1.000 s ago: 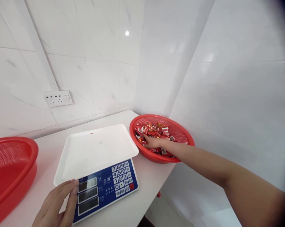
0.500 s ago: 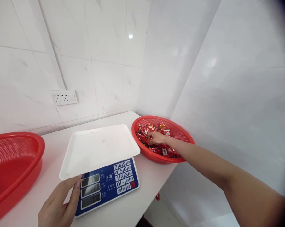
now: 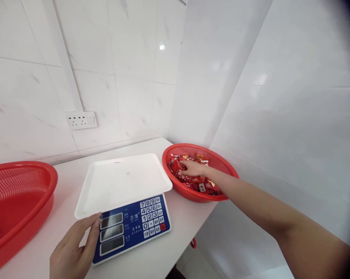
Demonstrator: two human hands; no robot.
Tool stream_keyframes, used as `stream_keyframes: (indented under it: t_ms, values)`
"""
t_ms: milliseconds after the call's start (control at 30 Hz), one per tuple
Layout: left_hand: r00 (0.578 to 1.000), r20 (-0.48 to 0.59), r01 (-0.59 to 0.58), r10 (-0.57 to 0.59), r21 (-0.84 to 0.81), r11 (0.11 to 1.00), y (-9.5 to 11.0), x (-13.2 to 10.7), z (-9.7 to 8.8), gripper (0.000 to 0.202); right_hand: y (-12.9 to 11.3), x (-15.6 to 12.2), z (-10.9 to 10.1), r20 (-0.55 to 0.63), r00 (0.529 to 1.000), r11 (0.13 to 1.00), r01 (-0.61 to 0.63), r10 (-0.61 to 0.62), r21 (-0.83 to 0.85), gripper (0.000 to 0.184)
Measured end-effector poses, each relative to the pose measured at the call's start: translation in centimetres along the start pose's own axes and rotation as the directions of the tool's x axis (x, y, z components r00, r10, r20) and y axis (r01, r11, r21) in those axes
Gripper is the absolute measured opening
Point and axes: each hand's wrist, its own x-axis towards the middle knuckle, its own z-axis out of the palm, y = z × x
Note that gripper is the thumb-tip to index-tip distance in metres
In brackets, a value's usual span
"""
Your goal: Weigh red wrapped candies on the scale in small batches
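A blue-faced electronic scale (image 3: 131, 226) with a white weighing tray (image 3: 122, 182) stands on the white counter. My left hand (image 3: 74, 250) lies against the scale's left front corner, fingers stretched and apart. To the right sits a red mesh basket (image 3: 221, 164) holding several red wrapped candies (image 3: 199, 184). My right hand (image 3: 194, 168) reaches into that basket with its fingers curled down on the candies; what they grip is hidden.
A second, larger red mesh basket (image 3: 21, 193) stands at the left edge of the counter (image 3: 177, 221). White tiled walls close in behind and to the right. A wall socket (image 3: 81, 120) is mounted above the counter. The counter's front edge drops off near the scale.
My right hand has drawn back from the basket's near side toward its middle and curled its fingers. My left hand has stayed at the scale's corner. The view has shifted slightly.
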Motion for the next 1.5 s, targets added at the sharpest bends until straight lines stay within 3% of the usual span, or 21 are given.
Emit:
stream_keyframes:
  t_ms: [67,167,367,600,667,733,833,933,1067,1167,1233,1300,1400,1500]
  values:
    - [1.0,0.007,-0.009,0.009,-0.005,1.0,0.1,0.1,0.0,0.017,-0.5,0.4,1.0,-0.003,1.0,0.998,-0.003,0.003,-0.069,0.036]
    - [0.998,-0.011,0.066,-0.067,-0.044,0.997,0.5,0.0,-0.1,0.018,-0.9,0.7,1.0,-0.035,0.999,0.988,-0.005,0.0,-0.154,0.028]
    - [0.992,-0.034,0.121,-0.125,-0.105,0.987,1.3,0.0,-0.1,0.016,-2.1,0.6,-2.2,-0.148,0.989,0.962,-0.017,-0.024,-0.271,0.024]
    - [0.997,-0.049,0.051,-0.054,-0.068,0.996,0.8,0.0,-0.4,0.015,-3.6,0.6,-4.3,-0.188,0.982,0.949,-0.047,-0.013,-0.312,0.016]
    - [0.999,-0.05,-0.003,0.0,-0.06,0.998,0.7,0.2,-0.5,0.015,-4.4,0.5,-4.5,-0.197,0.979,0.974,0.013,-0.059,-0.226,0.017]
    - [0.997,-0.048,-0.069,0.066,-0.051,0.996,0.6,0.3,-0.5,0.016,-5.7,0.2,-4.2,-0.161,0.978,0.991,0.134,-0.133,-0.002,0.018]
    - [0.993,-0.048,-0.112,0.111,-0.021,0.993,0.4,0.4,-0.6,0.017,-8.7,-0.3,-3.2,-0.042,0.969,0.873,0.238,-0.243,0.425,0.023]
    - [0.995,-0.046,-0.088,0.088,0.002,0.996,0.3,0.4,-0.6,0.018,-11.3,-0.3,-1.9,0.026,0.955,0.783,0.226,-0.295,0.579,0.032]
    - [0.998,-0.065,0.006,-0.008,-0.032,0.999,0.2,0.2,-0.5,0.021,-11.3,0.3,-1.6,0.001,0.961,0.872,0.252,-0.278,0.42,0.034]
    - [0.997,-0.067,0.039,-0.043,-0.054,0.998,0.5,0.2,-0.5,0.02,-8.5,0.1,-2.6,-0.003,0.98,0.978,0.2,-0.201,0.055,0.029]
    - [0.997,-0.06,0.051,-0.056,-0.075,0.996,0.7,0.2,-0.5,0.02,-6.2,-0.6,-3.4,0.039,0.994,0.964,0.106,-0.1,-0.242,0.027]
    - [0.994,-0.064,0.087,-0.094,-0.11,0.99,1.0,0.2,-0.5,0.021,-4.2,-1.3,-3.8,0.11,0.994,0.916,0.05,-0.006,-0.398,0.018]
    - [0.986,-0.065,0.144,-0.156,-0.162,0.976,1.5,0.1,-0.4,0.022,-2.6,-2.0,-2.8,0.224,0.975,0.921,0.098,-0.012,-0.377,0.011]
    - [0.978,-0.039,0.194,-0.203,-0.172,0.966,1.8,0.0,-0.2,0.02,-2.6,-1.8,-0.7,0.277,0.958,0.935,0.159,-0.069,-0.318,0.019]
